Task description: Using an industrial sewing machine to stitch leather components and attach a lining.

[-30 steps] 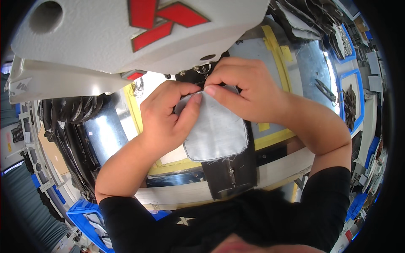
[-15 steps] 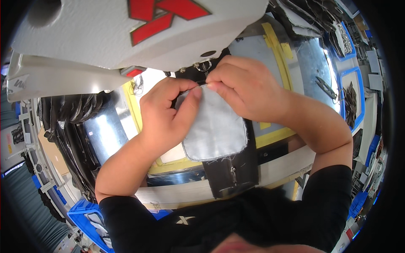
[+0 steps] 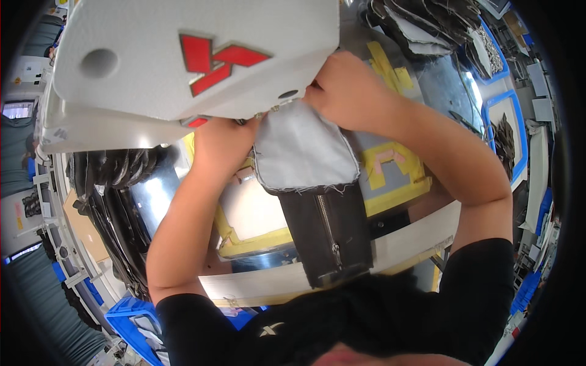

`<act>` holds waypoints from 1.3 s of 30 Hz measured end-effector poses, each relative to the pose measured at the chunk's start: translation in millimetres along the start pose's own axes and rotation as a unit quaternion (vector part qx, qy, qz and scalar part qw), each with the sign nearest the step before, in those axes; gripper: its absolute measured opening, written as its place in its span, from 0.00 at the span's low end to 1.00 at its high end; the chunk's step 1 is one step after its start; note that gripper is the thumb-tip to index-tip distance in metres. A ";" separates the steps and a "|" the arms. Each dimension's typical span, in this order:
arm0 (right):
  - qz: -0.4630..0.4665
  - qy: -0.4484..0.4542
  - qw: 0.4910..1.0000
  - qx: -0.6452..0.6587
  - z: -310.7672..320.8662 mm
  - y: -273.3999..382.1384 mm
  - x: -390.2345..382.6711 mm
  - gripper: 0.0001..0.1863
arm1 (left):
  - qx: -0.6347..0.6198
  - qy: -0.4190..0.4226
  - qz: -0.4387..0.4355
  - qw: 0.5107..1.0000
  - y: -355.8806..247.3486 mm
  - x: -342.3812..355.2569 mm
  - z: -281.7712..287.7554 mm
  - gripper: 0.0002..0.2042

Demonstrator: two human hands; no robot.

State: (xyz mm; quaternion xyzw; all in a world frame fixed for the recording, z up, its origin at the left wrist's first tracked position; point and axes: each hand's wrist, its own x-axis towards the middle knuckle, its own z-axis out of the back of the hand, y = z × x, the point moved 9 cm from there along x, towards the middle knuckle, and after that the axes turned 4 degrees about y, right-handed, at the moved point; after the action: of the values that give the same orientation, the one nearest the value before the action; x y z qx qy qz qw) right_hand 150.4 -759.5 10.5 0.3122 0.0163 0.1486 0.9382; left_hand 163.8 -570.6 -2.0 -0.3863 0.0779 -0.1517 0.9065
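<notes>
A grey fabric piece [image 3: 305, 149] with a dark, frayed edge lies over a black fabric panel with a zipper [image 3: 332, 244]. Its far end runs under the white sewing machine head [image 3: 140, 73]. My left hand [image 3: 223, 143] is at the fabric's far left, its fingers hidden behind the machine head. On the other side, my right hand [image 3: 345, 91] is closed at the far right edge of the grey piece, fingers curled and partly hidden by the machine. The needle area is out of sight behind the head.
Dark zippered pieces [image 3: 119, 201] hang in a pile at the left. More black and grey pieces [image 3: 421, 27] are stacked at the far right, near blue-rimmed bins [image 3: 522, 131]. Yellow tape [image 3: 397, 195] marks the worktop. A blue crate [image 3: 125, 320] stands at the lower left.
Both hands and the grey piece have moved away from me, under the machine head. More of the zipper now shows. The machine appears lower and further left in view.
</notes>
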 end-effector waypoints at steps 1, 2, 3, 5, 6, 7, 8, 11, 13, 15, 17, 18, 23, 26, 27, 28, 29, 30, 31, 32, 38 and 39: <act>0.023 -0.016 1.000 0.004 0.0 0.0 0.2 0.16 | 0.073 -0.015 -0.053 0.996 -6.7 2.5 2.0 0.16; 0.045 -0.032 0.998 0.008 2.0 0.8 0.3 0.15 | 0.074 -0.013 -0.056 0.996 -6.2 3.9 4.2 0.16; 0.038 -0.033 0.999 0.009 3.1 0.3 -1.2 0.15 | 0.067 -0.005 -0.069 0.995 -7.8 0.3 3.0 0.15; 0.034 0.009 0.999 -0.008 -1.2 7.0 1.0 0.16 | 0.071 0.028 -0.034 0.996 -7.1 -1.4 1.9 0.16; 0.030 0.008 1.000 -0.007 0.0 6.9 3.1 0.16 | 0.071 0.032 -0.037 0.996 -5.2 -0.5 1.4 0.16; 0.024 0.024 0.999 -0.009 -2.3 6.0 5.0 0.16 | 0.068 0.017 -0.060 0.996 -5.8 -0.3 3.2 0.15; 0.018 0.040 0.999 -0.010 -4.8 5.2 6.3 0.16 | 0.064 0.002 -0.083 0.994 -6.7 0.3 4.6 0.14; -0.016 0.048 0.999 -0.016 -3.8 0.1 11.0 0.10 | 0.071 -0.008 -0.139 0.988 -10.5 6.7 2.8 0.13; -0.007 0.039 0.999 -0.018 -5.7 -2.1 14.6 0.10 | 0.076 -0.014 -0.157 0.985 -9.6 6.9 4.3 0.13; 0.001 0.032 0.999 -0.020 -4.7 0.0 15.4 0.11 | 0.078 -0.019 -0.173 0.982 -12.2 6.6 5.8 0.13; -0.023 0.051 0.998 -0.009 -1.0 2.6 14.6 0.11 | 0.078 -0.019 -0.178 0.981 -15.9 6.9 7.8 0.13; -0.026 0.050 0.998 -0.008 2.7 4.7 14.8 0.11 | 0.077 -0.016 -0.179 0.981 -16.0 7.8 7.4 0.13; -0.056 0.072 0.996 -0.022 -0.5 -1.7 16.2 0.13 | 0.049 0.001 -0.194 0.980 -21.5 12.7 6.3 0.14; -0.056 0.086 0.994 -0.029 -3.8 -3.2 20.7 0.13 | 0.044 0.004 -0.186 0.981 -18.7 13.1 6.6 0.15; -0.055 0.085 0.994 -0.029 -2.6 -3.0 20.9 0.13 | 0.046 0.003 -0.187 0.981 -19.3 13.3 6.6 0.15; -0.056 0.087 0.994 -0.023 -2.0 -3.0 20.9 0.13 | 0.051 0.005 -0.188 0.981 -19.9 13.3 5.9 0.15; -0.058 0.089 0.994 -0.017 -1.9 -2.9 21.0 0.13 | 0.056 0.007 -0.188 0.981 -20.1 13.6 5.3 0.15; -0.054 0.090 0.994 -0.017 -2.7 -2.5 21.5 0.13 | 0.058 0.004 -0.187 0.981 -18.7 13.4 5.5 0.15; -0.048 0.081 0.996 -0.012 -2.1 -2.0 21.7 0.13 | 0.055 0.006 -0.186 0.981 -17.0 13.4 5.0 0.15; -0.042 0.072 0.997 -0.007 -1.2 -1.4 22.3 0.12 | 0.052 0.007 -0.185 0.981 -15.6 13.2 4.9 0.15; -0.035 0.064 0.997 0.010 0.2 -1.5 21.6 0.11 | 0.054 0.002 -0.176 0.983 -14.8 11.9 4.5 0.14; -0.033 0.066 0.997 0.010 -1.9 -3.2 22.2 0.11 | 0.054 0.001 -0.173 0.983 -13.7 11.9 4.8 0.14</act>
State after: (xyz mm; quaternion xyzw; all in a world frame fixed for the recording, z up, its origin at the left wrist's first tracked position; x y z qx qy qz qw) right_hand 172.2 -754.4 8.5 0.3104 0.0900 0.1373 0.9363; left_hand 173.4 -580.4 10.9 -0.3446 0.0022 -0.3109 0.8858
